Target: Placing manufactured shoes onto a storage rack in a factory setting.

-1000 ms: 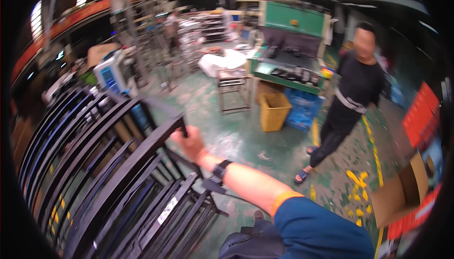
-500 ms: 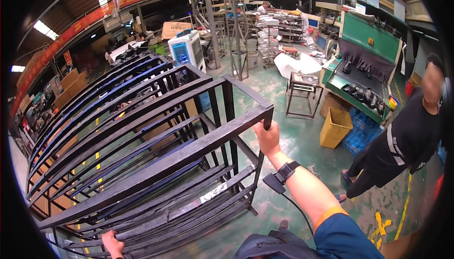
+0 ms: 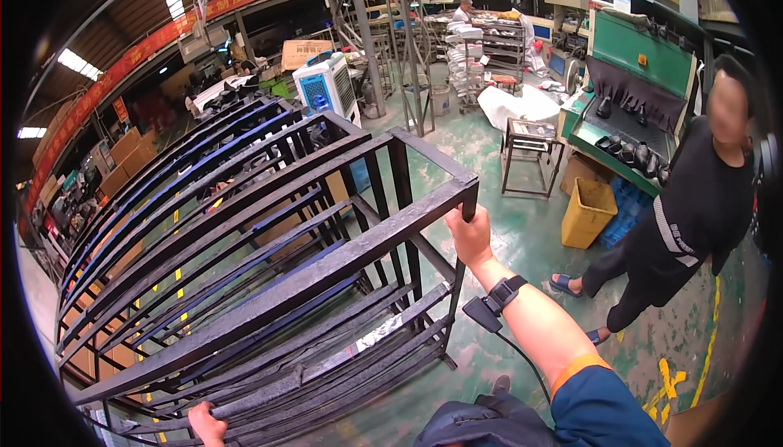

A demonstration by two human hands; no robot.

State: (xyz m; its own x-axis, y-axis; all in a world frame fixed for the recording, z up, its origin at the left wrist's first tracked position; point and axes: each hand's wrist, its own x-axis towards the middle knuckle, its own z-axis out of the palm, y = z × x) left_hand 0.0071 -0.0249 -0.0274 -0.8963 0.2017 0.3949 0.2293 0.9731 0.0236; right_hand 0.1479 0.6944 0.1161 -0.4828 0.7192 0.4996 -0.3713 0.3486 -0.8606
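A long black metal rack (image 3: 277,290) with several slatted tiers fills the left and middle of the head view. My right hand (image 3: 471,233) is closed round the upright post at its near right corner, just under the top frame. A strap with a small black device and a cable sits on my right wrist. Low on the left, my left hand (image 3: 207,425) is closed at the rack's near left end, beside a lower rail. Its fingers are partly hidden, but they appear wrapped on the frame.
A person in black (image 3: 693,194) stands close on the right. Behind are a yellow bin (image 3: 587,213), a small metal stand (image 3: 532,153), and a green machine (image 3: 628,55) holding black shoes. More racks, a white-and-blue air cooler (image 3: 326,84) and steel columns (image 3: 364,39) stand farther back.
The person on the right has shifted, with a leg now farther forward. The rack and both my hands sit slightly farther right and lower in view; my grip stays the same.
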